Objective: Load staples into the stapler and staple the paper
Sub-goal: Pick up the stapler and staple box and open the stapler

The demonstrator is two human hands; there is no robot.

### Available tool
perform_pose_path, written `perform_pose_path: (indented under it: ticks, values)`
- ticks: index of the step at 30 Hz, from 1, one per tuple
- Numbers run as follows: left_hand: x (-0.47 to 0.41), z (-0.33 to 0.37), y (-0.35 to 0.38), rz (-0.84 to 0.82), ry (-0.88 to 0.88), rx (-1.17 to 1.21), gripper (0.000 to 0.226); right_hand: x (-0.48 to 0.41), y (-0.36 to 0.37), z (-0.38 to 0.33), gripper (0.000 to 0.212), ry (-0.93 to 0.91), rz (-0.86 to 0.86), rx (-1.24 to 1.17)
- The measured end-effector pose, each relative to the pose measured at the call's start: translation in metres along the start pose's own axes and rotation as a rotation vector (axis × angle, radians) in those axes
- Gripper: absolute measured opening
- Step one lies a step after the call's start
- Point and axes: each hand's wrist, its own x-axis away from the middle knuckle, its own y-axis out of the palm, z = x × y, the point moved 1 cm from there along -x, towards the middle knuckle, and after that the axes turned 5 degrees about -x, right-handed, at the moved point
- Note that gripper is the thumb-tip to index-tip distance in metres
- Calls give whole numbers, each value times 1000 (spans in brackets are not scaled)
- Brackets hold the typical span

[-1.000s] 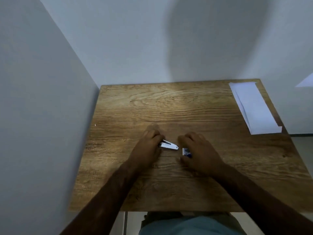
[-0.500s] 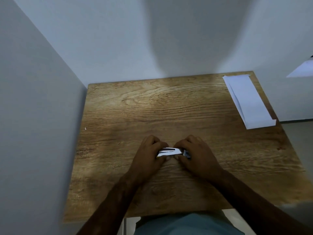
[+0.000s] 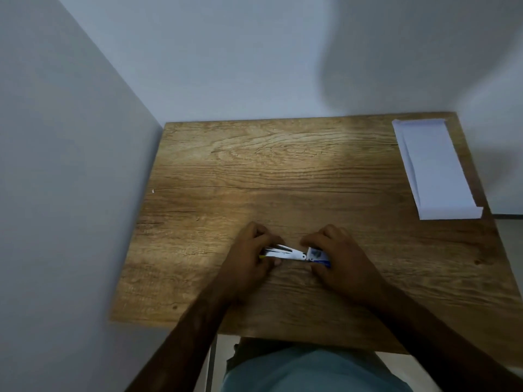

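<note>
My left hand (image 3: pixel 249 260) is curled around one end of the small white stapler (image 3: pixel 285 252), which lies low over the wooden table (image 3: pixel 283 171) near its front middle. My right hand (image 3: pixel 336 258) pinches a little blue-and-white staple box (image 3: pixel 318 255) right at the stapler's other end, touching or nearly so. The folded white paper (image 3: pixel 433 168) lies well apart at the table's far right corner.
</note>
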Motion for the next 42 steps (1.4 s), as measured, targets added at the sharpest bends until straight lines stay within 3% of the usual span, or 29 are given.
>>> perform_pose_path:
  ticks: [5, 9, 14, 17, 20, 23, 28, 32, 37, 42]
  values:
    - [7, 9, 5, 42, -48, -49, 34, 1, -7, 0, 47, -20, -4, 31]
    - [7, 19, -2, 32, 28, -139, 38, -5, -10, -14, 52, -37, -31, 65]
    - [4, 20, -25, -16, 175, 3, 60, -18, -5, -47, 32, -16, -105, -343]
    - [6, 11, -32, 80, 72, 251, 67, -19, -1, -55, 30, 8, -78, -569]
    - [12, 2, -32, 114, -142, 643, 45, -18, 7, -62, 30, 41, 4, -730]
    - [17, -6, -28, 55, -84, 613, 17, -18, 15, -69, 24, 80, 65, -752]
    - [17, -16, -32, 118, -90, 567, 11, -16, 23, -69, 14, 186, 181, -667]
    - [22, -28, -37, 157, -175, 679, 9, -9, 20, -65, 21, 378, 212, -1062]
    - [20, -25, -38, 38, -86, 494, 13, -7, 17, -66, 20, 186, 44, -685]
    - [18, -12, -31, -10, -92, 405, 25, -12, 21, -77, 33, 82, -45, -560]
